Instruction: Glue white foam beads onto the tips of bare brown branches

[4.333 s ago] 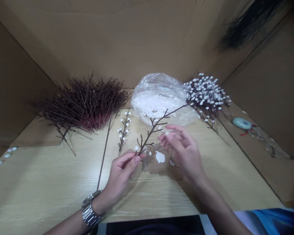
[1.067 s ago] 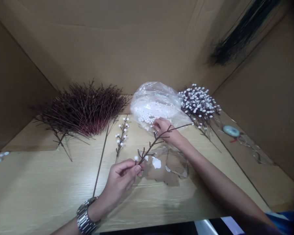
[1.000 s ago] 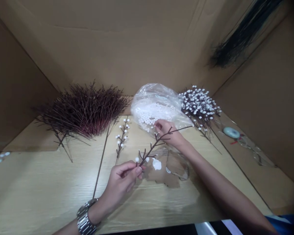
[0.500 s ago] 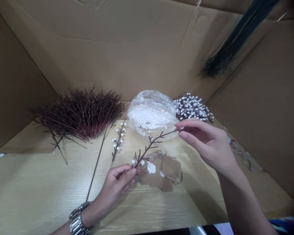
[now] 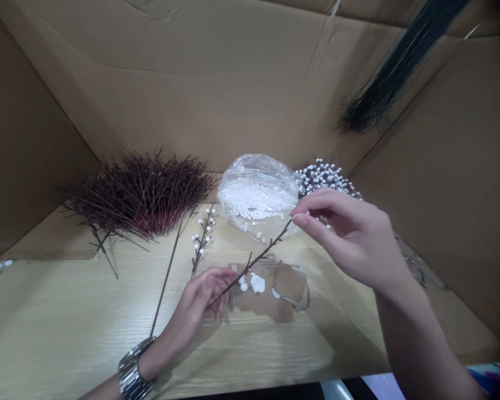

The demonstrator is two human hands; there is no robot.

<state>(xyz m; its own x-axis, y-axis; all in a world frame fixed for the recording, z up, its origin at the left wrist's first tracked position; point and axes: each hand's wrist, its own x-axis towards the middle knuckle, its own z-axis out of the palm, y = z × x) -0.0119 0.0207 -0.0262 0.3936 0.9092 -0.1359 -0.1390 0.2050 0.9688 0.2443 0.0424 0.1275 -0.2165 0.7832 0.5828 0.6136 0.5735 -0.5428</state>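
A thin brown artificial twig [image 5: 260, 256] with short side shoots slants across the middle, above the table. At its upper end, my right hand [image 5: 345, 236] pinches the tip between thumb and forefinger; a bit of white shows between these fingers. My left hand [image 5: 204, 297] is closed loosely round the lower part of the twig, and its fingers are partly hidden. White balls [image 5: 244, 286] show close to the left fingertips. Below the twig lies a piece of torn cardboard [image 5: 260, 305] bearing a blob of white glue-like paste [image 5: 257, 283].
A heap of bare brown twigs [image 5: 145, 191] lies at the back left. Behind my hands sits a clear bag of white balls [image 5: 254, 194], beside a bunch of white-tipped twigs [image 5: 325, 178]. One berried twig [image 5: 200, 241] lies left of centre. Cardboard walls [image 5: 216, 83] enclose the table.
The twig has turned, so its side shoots look foreshortened. My left hand has shifted a little left and its grip has changed. My right hand has moved slightly left.
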